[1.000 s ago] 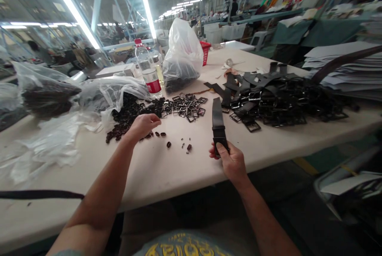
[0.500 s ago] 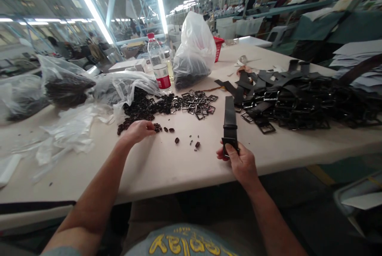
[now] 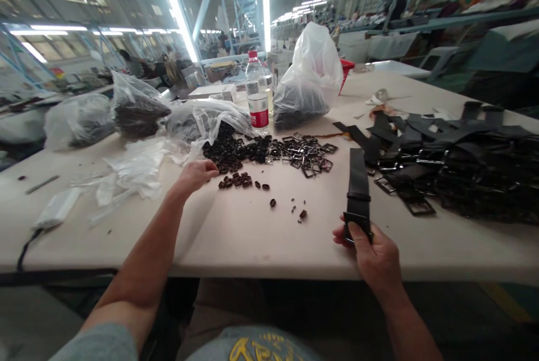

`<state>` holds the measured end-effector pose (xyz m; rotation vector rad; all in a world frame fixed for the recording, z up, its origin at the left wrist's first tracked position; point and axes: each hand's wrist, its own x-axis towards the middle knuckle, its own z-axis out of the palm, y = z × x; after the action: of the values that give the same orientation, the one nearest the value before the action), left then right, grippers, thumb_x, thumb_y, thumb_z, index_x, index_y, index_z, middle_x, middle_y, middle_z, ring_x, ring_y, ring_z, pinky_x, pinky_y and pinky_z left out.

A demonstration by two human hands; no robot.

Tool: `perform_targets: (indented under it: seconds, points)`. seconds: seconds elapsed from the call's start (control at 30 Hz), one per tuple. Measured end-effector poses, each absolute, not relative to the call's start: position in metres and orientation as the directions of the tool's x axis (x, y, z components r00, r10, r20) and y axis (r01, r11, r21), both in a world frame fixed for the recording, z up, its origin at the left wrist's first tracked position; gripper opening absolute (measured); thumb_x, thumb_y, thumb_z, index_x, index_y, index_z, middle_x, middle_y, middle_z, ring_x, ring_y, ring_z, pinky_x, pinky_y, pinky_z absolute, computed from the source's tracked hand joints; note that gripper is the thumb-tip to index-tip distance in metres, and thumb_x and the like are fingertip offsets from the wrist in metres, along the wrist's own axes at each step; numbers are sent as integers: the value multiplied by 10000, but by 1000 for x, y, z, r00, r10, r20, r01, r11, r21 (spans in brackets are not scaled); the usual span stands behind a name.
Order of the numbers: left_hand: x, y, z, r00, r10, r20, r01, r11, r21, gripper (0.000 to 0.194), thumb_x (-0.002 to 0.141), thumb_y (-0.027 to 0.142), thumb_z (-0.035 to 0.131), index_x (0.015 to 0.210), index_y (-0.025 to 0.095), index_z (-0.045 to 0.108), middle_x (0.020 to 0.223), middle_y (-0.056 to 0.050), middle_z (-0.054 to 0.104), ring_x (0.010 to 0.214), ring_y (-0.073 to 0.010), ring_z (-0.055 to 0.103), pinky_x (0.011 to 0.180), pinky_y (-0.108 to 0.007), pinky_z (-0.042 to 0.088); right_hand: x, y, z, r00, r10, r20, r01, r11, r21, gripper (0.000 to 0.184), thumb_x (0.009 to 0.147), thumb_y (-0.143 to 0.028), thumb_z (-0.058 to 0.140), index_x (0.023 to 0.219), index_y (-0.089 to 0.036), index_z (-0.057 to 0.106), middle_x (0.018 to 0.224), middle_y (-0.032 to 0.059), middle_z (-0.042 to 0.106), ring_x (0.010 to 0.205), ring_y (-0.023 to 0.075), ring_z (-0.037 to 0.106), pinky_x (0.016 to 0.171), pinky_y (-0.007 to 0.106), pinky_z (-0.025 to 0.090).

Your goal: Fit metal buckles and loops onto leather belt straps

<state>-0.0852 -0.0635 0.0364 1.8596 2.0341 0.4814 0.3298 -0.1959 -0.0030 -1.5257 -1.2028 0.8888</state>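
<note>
My right hand [image 3: 373, 251] is closed round the near end of a black belt strap [image 3: 357, 181] that lies flat on the cream table [image 3: 236, 237] and runs away from me. My left hand [image 3: 197, 174] rests on the table with fingers curled, fingertips at the edge of a scatter of small dark loop pieces [image 3: 240, 180]. What the left fingers hold, if anything, is hidden. Behind the loops lies a heap of dark metal buckles [image 3: 305, 150].
A big pile of black belts with buckles [image 3: 455, 150] fills the right side. Clear plastic bags of dark parts [image 3: 309, 83] stand at the back, others [image 3: 135, 108] at the left. A water bottle [image 3: 256, 100] stands behind the loops. Crumpled plastic sheet [image 3: 135, 167] lies left.
The view has swung left, so everything sits further right in frame. My left hand has stayed at the edge of the loop pieces. My right hand still grips the strap end.
</note>
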Motion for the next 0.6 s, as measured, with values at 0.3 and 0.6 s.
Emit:
perform_targets:
  seconds: [0.3,0.6]
  points:
    - [-114,-56,21,-161,986,54,899,124,421,247,759,338,540,814,192,732,679,-23,666,647,-164,554,628,-272,370,323,-198,2,329,944,-4,261,-95,-961,524,817,-640,601,1016,-158,659,763,50,710,627,131,682,652,200,588]
    - [-82,-32,1,-34,998,50,857,3,516,163,651,258,679,776,226,779,829,-41,650,769,-181,549,770,-290,399,334,-193,-5,296,955,-1,312,-98,-945,577,799,-675,596,1011,-143,657,769,93,727,632,186,705,638,253,615]
